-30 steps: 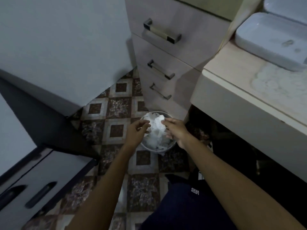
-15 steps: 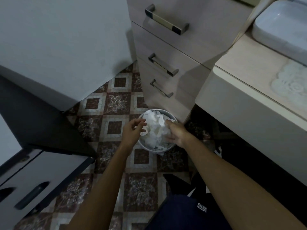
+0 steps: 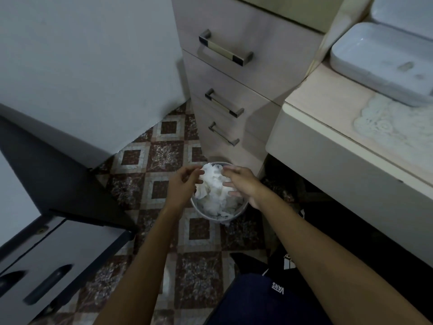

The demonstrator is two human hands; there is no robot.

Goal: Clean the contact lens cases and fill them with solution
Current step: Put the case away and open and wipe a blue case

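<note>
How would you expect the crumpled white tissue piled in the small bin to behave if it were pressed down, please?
The tissue looks crumpled and loosely heaped above the bin rim, so it would probably squash easily and spring back a little. It seems very light and floppy; loose pieces near the edge may spill onto the floor.

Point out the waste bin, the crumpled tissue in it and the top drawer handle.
waste bin (image 3: 212,215): head view, near rim and outer wall.
crumpled tissue (image 3: 214,184): head view, middle of the white heap.
top drawer handle (image 3: 225,48): head view, middle of the metal bar.
</note>
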